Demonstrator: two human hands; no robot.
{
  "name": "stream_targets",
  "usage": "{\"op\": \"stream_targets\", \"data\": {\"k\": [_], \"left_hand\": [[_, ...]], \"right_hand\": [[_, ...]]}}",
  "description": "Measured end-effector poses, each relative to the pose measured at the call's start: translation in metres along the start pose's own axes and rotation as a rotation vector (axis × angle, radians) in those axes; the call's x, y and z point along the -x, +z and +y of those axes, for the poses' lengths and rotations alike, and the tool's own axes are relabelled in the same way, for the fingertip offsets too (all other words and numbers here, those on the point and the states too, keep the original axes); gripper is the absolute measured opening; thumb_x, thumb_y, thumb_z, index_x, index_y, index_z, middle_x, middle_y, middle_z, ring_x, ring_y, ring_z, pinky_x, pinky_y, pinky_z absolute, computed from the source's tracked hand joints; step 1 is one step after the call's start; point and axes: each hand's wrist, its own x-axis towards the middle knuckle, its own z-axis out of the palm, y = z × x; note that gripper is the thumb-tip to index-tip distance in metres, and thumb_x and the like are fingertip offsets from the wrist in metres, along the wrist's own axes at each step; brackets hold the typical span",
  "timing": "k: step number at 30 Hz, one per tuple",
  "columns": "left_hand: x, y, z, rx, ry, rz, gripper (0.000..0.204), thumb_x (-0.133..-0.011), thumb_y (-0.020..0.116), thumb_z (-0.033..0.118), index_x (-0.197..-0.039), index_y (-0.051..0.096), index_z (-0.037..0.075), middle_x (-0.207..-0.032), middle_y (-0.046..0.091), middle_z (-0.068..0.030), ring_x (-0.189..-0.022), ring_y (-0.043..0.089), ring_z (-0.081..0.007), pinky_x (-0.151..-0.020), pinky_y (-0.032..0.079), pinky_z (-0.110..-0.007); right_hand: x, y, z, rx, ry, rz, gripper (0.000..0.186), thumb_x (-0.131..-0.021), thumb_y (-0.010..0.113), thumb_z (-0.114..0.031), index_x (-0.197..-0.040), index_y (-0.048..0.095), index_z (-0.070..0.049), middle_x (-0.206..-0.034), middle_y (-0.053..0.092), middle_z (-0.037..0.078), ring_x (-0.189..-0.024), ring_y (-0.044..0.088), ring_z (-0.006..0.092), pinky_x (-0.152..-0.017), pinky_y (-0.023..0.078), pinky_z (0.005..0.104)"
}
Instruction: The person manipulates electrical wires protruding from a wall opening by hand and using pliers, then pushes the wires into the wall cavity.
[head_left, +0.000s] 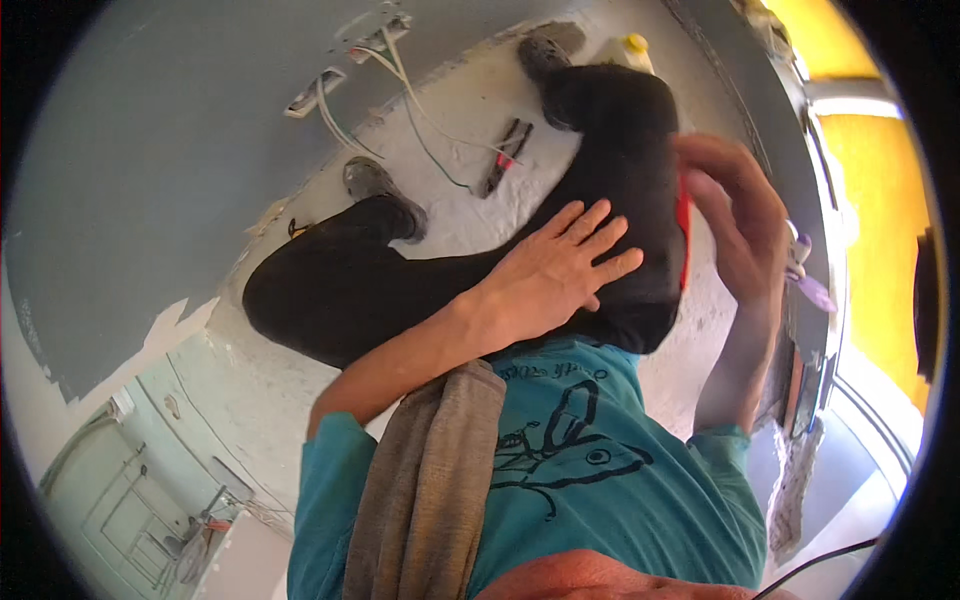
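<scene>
Black cloth trousers (pixel 622 170), worn with knees bent, lie beneath the left grip (pixel 555 266), splayed apart, and beside the blurred right grip (pixel 742 215), whose hold cannot be told, while loose white and green wires (pixel 404 80) could snag if the dusty dark-grey left shoe (pixel 370 182) shifted.

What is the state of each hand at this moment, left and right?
Left hand: open, fingers spread on the trousers, holding nothing visible.
Right hand: blurred, fingers curved; whether its grip holds anything cannot be told.
</scene>
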Motion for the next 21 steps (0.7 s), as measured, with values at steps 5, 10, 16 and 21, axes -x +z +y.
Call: {"op": "stream_targets", "data": {"k": [5, 10, 16, 21], "left_hand": [[0.033, -0.069, -0.078, 0.094, -0.143, -0.380, 0.061, -0.083, 0.075, 0.026, -0.137, 0.054, 0.007, -0.130, 0.060, -0.0197, -0.127, 0.053, -0.0353, -0.111, 0.039, -0.044], [0.051, -0.113, -0.181, 0.030, -0.533, -0.522, 0.056, -0.089, 0.072, 0.033, -0.136, 0.057, 0.007, -0.123, 0.064, -0.0207, -0.116, 0.061, -0.0363, -0.098, 0.048, -0.045], [0.076, -0.097, -0.284, 0.198, -0.899, -0.300, 0.056, -0.094, 0.063, 0.043, -0.138, 0.055, 0.008, -0.124, 0.065, -0.0178, -0.112, 0.064, -0.0318, -0.094, 0.049, -0.042], [0.082, -0.083, -0.312, 0.225, -0.956, -0.117, 0.059, -0.092, 0.066, 0.042, -0.138, 0.055, 0.007, -0.127, 0.064, -0.0193, -0.117, 0.062, -0.0328, -0.097, 0.049, -0.042]], "right_hand": [[-0.119, 0.122, 0.046, 0.367, -0.036, -0.524, 0.027, -0.099, 0.059, -0.021, -0.115, 0.067, -0.001, -0.107, 0.071, 0.018, -0.100, 0.069, 0.0289, -0.088, 0.053, 0.0364], [-0.184, 0.250, 0.145, 0.296, -0.017, -0.563, 0.027, -0.091, 0.063, -0.028, -0.099, 0.072, -0.003, -0.096, 0.073, 0.019, -0.090, 0.070, 0.0395, -0.081, 0.054, 0.0450], [-0.202, 0.337, 0.196, 0.014, 0.278, -0.261, 0.038, -0.090, 0.067, -0.030, -0.116, 0.070, -0.002, -0.107, 0.073, 0.020, -0.096, 0.071, 0.0312, -0.086, 0.054, 0.0403], [-0.210, 0.356, 0.219, -0.367, 0.476, -0.378, 0.054, -0.090, 0.073, -0.025, -0.133, 0.055, 0.002, -0.109, 0.070, 0.015, -0.089, 0.069, 0.0246, -0.083, 0.056, 0.0409]]}}
